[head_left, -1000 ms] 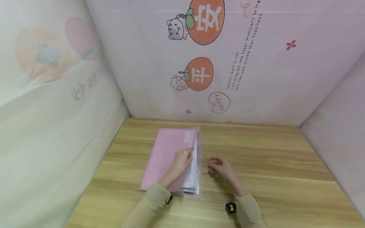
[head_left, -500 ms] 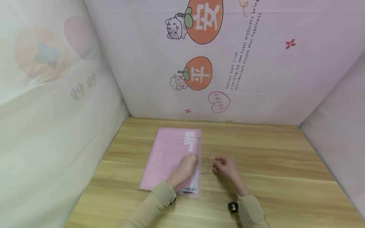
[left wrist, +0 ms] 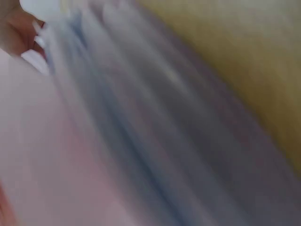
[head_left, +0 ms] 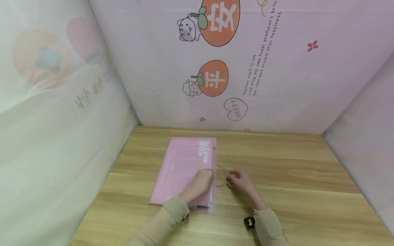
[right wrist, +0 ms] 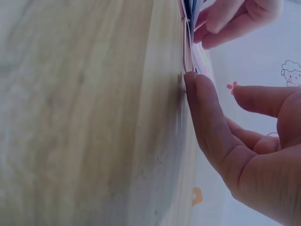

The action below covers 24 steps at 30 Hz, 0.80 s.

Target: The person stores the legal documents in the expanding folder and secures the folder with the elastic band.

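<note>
A pink document folder [head_left: 181, 171] printed with white lettering lies on the table, papers showing along its right side. My left hand [head_left: 201, 181] grips the cover's right edge with curled fingers; in the right wrist view that hand [right wrist: 240, 19] is at the folder's edge. A thin cord loop [head_left: 225, 171] sticks out from the folder's right side. My right hand [head_left: 241, 181] is just right of the loop. In the right wrist view, its fingertips touch the loop [right wrist: 184, 47] while the thumb stays apart. The left wrist view is blurred, with the folder's layered edges [left wrist: 141, 117] across it.
The wood-grain table [head_left: 277, 164] meets a printed cloth wall [head_left: 277, 112] at the back. Pale cloth walls stand at the left [head_left: 61, 136] and right [head_left: 363, 112]. A black strap piece [head_left: 249, 222] hangs at the right cuff.
My left hand has moved slightly right and down, its pointing finger now curled at the cover's edge, which covers more of the papers. My right hand drew away from the loop, then came back.
</note>
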Available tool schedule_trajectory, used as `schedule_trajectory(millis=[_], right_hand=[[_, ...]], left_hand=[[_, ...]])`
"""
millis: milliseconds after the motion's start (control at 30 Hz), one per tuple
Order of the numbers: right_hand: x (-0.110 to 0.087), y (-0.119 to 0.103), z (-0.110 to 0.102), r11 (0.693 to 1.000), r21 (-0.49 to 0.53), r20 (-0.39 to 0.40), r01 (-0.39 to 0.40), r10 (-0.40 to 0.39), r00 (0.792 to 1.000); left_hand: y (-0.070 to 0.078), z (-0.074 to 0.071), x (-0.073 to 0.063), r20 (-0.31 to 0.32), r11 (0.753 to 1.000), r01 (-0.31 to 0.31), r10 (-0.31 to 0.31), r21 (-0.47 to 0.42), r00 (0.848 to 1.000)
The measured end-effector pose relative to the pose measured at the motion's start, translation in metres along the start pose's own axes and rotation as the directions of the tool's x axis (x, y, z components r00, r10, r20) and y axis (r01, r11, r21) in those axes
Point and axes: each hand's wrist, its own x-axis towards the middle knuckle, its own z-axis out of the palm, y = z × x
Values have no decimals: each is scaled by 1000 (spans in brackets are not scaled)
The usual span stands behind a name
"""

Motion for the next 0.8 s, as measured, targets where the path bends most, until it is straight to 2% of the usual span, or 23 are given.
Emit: schedule_trajectory(millis=[133, 233, 367, 467, 567, 667, 800], right_hand=[[2, 0, 0, 1000, 19, 14, -4, 3, 1000], [3, 0, 0, 999, 33, 21, -18, 17, 1000], [3, -1, 0, 999, 25, 44, -27, 26, 999], [3, -3, 1, 1000, 12, 90, -5, 4, 996], [3, -6, 1, 1000, 0, 126, 16, -16, 992], [5, -6, 2, 999, -19, 151, 33, -30, 988], [7, -5, 4, 996, -40, 204, 77, -67, 977]], left_hand=[[-14, -1, 0, 64, 997, -57, 61, -57, 996], [-24, -3, -3, 130, 990, -67, 82, -121, 988], [-39, -7, -10, 203, 984, -47, 82, -171, 976], [-53, -12, -15, 236, 980, -18, 66, -200, 969], [-69, -17, -18, 261, 982, -4, 54, -191, 964], [-84, -21, -20, 297, 989, -2, 45, -145, 954], [-96, -22, -22, 362, 994, -6, 44, -106, 931]])
